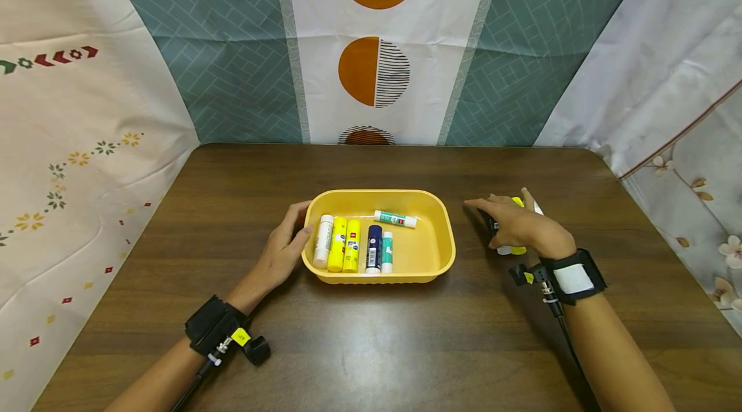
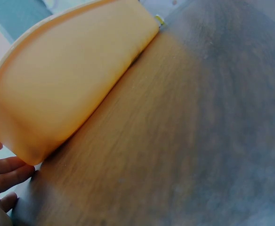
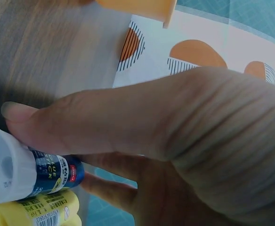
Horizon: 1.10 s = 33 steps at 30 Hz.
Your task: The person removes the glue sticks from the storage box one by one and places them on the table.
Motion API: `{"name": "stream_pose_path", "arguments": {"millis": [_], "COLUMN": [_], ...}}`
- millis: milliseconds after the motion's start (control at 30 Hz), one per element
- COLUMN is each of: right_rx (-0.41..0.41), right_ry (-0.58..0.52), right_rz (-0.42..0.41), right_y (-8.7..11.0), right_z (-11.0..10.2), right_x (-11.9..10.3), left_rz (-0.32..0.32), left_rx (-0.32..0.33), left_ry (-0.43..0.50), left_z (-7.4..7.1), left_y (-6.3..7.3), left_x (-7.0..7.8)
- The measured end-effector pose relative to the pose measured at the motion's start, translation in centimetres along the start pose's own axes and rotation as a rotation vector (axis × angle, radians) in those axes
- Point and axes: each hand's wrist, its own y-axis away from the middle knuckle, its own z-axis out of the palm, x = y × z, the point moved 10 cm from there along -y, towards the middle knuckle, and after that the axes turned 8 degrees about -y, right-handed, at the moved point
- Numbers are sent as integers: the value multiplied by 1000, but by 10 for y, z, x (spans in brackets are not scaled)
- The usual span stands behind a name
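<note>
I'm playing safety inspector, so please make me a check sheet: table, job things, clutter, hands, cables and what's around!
Surface: brown wood-grain table, shiny in front.
Job's things: yellow tray holding six glue sticks; navy glue stick and yellow glue sticks outside, count unclear.
Clutter: nothing seen.
Hands: left hand holds the tray's left end; right hand is spread over the outside sticks.
Cables: a black cable at each wrist.
Surroundings: teal-and-white patterned cloth behind, floral cloth at both sides.

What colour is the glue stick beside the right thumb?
The glue stick is dark blue with a white end, clearest in the right wrist view.
</note>
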Motion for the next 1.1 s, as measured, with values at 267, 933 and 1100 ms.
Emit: {"name": "stream_pose_path", "arguments": {"millis": [267,933,1100], "right_rx": [61,146,146], "right_ry": [-47,-90,-92], "right_rz": [-93,-237,-235], "right_y": [6,13,14], "right_z": [-13,-27,-29], "right_x": [-9,-33,-32], "left_rz": [7,-3,-8], "left_rx": [1,-2,-2], "left_ry": [10,8,9], "left_z": [0,0,0], "left_y": [0,0,0], "left_x": [1,0,0]}}
